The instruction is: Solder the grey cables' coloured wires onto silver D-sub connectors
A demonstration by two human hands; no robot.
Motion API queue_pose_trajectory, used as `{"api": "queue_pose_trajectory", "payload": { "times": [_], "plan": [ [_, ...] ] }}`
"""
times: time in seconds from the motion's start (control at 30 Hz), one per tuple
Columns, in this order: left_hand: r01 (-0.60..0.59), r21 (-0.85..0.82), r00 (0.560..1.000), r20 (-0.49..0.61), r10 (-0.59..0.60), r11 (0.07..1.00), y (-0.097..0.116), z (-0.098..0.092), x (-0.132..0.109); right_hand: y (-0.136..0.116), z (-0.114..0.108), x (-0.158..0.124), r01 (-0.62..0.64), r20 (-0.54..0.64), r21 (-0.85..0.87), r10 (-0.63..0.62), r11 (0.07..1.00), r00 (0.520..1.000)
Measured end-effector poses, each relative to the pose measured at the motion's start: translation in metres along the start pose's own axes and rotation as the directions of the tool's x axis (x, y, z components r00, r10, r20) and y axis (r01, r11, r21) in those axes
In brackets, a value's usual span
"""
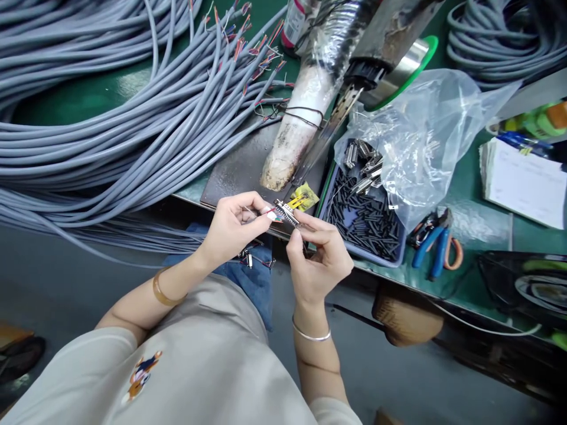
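At the bench's front edge, my right hand [319, 255] pinches a small metal multi-pin connector [287, 213] between thumb and fingers. Closed just left of it, my left hand [237, 229] grips thin coloured wires, a red one [271, 211] among them, with their tips at the connector's pins. Whether any wire touches a pin is too small to tell. Behind the connector lies a yellow piece [305, 196]. A white, wrapped nozzle [283, 150] and a soldering iron [328, 127] point down over the dark plate [234, 168].
Grey cables [133, 141] with stripped ends fill the left side. To the right, a blue tray [398, 257] holds black sleeves and metal connectors under a plastic bag [425, 141]. Blue-handled cutters [436, 248], a solder spool [401, 74] and a paper pad [525, 183] lie nearby.
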State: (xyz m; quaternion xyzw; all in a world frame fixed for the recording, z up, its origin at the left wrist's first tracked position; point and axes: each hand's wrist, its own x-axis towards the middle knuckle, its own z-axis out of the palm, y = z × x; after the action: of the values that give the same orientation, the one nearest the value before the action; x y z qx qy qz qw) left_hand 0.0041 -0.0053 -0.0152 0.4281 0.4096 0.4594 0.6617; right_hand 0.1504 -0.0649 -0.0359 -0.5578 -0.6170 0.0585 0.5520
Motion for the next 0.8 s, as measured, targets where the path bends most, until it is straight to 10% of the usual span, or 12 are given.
{"api": "queue_pose_trajectory", "payload": {
  "times": [0.8],
  "plan": [
    [-0.105, 0.139, 0.993, -0.034, 0.111, 0.985, 0.004, -0.001, 0.005, -0.001, 0.002, 0.014, 0.236, 0.032, -0.194, -0.234, 0.952, 0.972]
  ]
}}
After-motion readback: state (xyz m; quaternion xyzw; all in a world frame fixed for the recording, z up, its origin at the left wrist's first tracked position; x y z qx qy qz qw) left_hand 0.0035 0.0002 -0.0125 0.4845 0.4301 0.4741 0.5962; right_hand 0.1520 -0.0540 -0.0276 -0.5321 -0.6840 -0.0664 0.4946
